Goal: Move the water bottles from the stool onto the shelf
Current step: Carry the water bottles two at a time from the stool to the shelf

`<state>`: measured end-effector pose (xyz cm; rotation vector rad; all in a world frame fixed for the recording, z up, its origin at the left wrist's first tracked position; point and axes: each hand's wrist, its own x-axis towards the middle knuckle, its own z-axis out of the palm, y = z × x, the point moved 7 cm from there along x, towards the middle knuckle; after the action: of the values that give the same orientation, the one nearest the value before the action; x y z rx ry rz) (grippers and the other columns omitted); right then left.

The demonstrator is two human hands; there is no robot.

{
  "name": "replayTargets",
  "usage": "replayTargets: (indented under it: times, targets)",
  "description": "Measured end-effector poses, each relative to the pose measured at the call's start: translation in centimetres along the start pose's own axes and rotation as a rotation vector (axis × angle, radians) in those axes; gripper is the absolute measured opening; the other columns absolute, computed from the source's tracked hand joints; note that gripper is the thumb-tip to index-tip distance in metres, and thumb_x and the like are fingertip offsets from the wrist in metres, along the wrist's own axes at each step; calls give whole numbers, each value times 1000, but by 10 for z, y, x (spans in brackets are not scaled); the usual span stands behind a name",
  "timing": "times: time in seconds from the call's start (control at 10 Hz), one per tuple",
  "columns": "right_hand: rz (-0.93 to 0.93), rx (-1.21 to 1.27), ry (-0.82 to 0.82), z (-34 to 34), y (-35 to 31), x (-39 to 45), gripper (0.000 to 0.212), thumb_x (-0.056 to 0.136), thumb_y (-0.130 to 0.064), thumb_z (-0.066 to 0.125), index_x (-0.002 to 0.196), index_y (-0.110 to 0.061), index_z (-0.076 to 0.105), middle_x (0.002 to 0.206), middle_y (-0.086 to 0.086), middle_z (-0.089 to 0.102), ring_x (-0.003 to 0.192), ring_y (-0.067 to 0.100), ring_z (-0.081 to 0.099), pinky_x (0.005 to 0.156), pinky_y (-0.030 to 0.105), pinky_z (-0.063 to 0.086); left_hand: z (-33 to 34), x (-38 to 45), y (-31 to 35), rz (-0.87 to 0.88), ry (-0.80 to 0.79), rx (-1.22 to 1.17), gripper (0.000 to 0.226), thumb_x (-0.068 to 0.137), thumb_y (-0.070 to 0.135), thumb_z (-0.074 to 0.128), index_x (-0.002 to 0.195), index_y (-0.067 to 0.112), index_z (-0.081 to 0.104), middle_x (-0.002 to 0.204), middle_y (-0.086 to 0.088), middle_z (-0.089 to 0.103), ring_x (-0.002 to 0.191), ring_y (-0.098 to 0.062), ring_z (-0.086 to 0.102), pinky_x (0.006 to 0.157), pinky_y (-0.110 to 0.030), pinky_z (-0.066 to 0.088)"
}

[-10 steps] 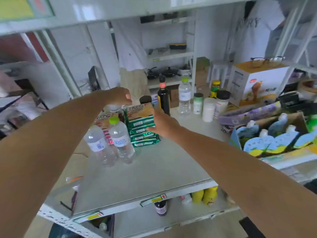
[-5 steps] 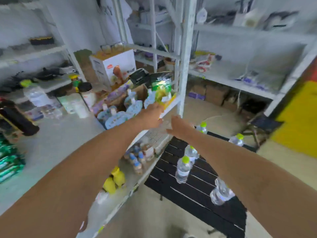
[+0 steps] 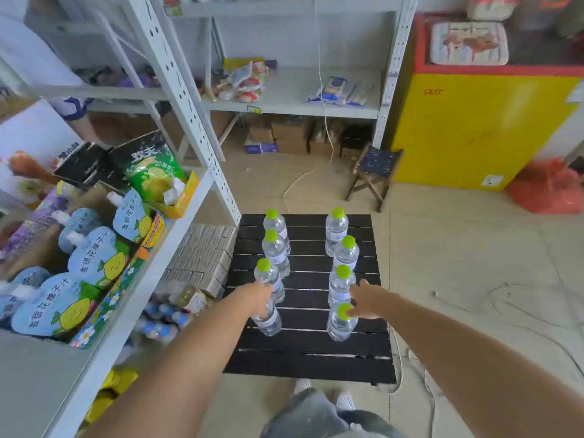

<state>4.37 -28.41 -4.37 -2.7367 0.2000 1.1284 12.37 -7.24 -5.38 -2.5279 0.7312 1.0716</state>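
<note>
Over the black slatted stool (image 3: pixel 311 349), both your hands have dropped from the shelf (image 3: pixel 104 339) edge since half a second ago. Your left hand (image 3: pixel 256 299) closes around the nearest left bottle (image 3: pixel 268 317). Your right hand (image 3: pixel 368 300) touches the nearest right bottle (image 3: pixel 340 324) at its cap, grip unclear. All eight bottles stand upright, green caps up.

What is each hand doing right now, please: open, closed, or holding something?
Left hand: closed around the nearest left-row water bottle.
Right hand: at the nearest right-row bottle; grip cannot be told.
</note>
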Motion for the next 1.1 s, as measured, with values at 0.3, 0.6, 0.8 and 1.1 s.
replayTargets:
  times: [0.3, 0.6, 0.8, 1.1]
  targets:
    - [41, 83, 32, 12, -32, 12, 40, 95, -16, 44, 133, -8, 41, 136, 20, 42, 121, 39, 45, 101, 48, 40, -12, 32, 0, 96, 54, 36, 44, 85, 8, 51, 127, 10, 40, 129, -20, 43, 112, -37, 53, 95, -43, 47]
    - [56, 220, 90, 31, -40, 13, 55, 81, -12, 62, 130, -10, 37, 133, 18, 42, 112, 35, 54, 88, 40, 48, 7, 15, -7, 214, 88, -111, 28, 77, 15, 59, 104, 10, 53, 103, -15, 52, 96, -35, 57, 78, -39, 48]
    - [-126, 119, 147, 9, -75, 2, 47, 81, -32, 60, 115, -1, 50, 103, 14, 52, 111, 30, 53, 92, 37, 47, -11, -32, -13, 113, 295, -418, 17, 75, 15, 57, 86, 3, 63, 73, -10, 52, 71, -25, 51, 56, -23, 32]
    - [-651, 92, 374, -86, -185, -90, 33, 74, -21, 62, 104, -7, 60, 114, 10, 54, 105, 30, 57, 88, 35, 48, -35, -188, -49, -158, 756, -760, 22, 76, 24, 69, 88, 6, 64, 76, -7, 59, 70, -19, 52, 64, -28, 37]
